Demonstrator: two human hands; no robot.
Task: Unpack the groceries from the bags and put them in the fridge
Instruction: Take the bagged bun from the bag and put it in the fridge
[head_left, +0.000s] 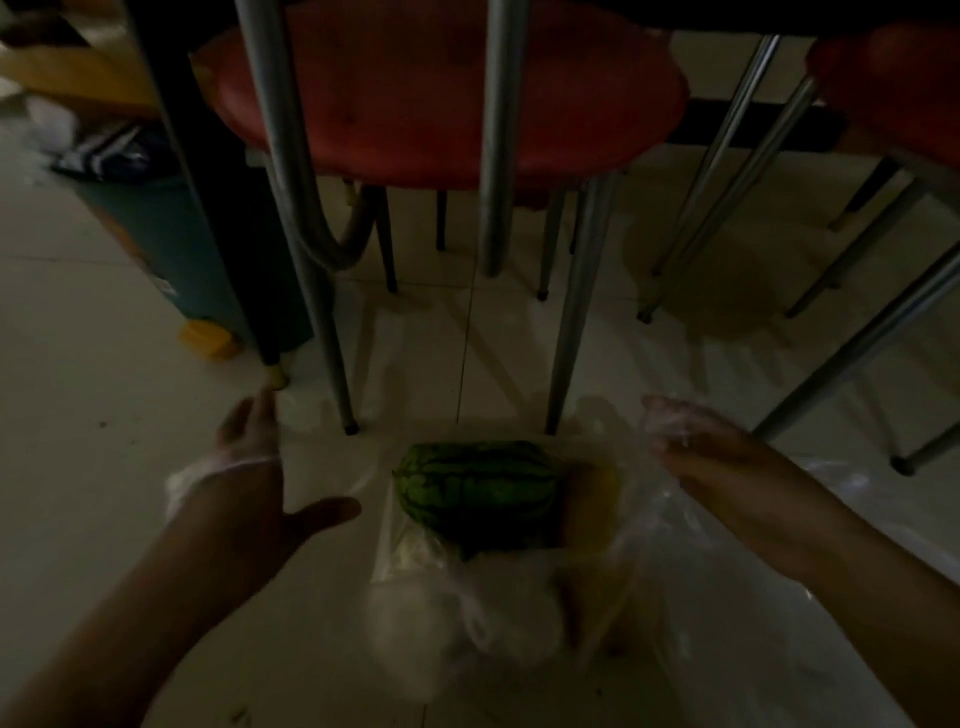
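Observation:
A striped green watermelon (475, 488) lies in a clear plastic bag (670, 597) on the pale tiled floor, with a yellowish item (597, 499) beside it on the right and pale wrapped goods (457, 618) in front. My left hand (249, 467), in a thin clear glove, hovers left of the melon with fingers spread and holds nothing. My right hand (685, 431), also gloved, hovers to the right above the bag's edge, fingers loosely curled; whether it pinches the plastic is unclear in the dim, blurred view.
A red-seated stool (447, 98) with metal legs (571, 322) stands just behind the bag. A second red stool (893, 78) is at the right. A teal bin (171, 239) lined with a bag and a dark table leg (228, 223) stand at the left.

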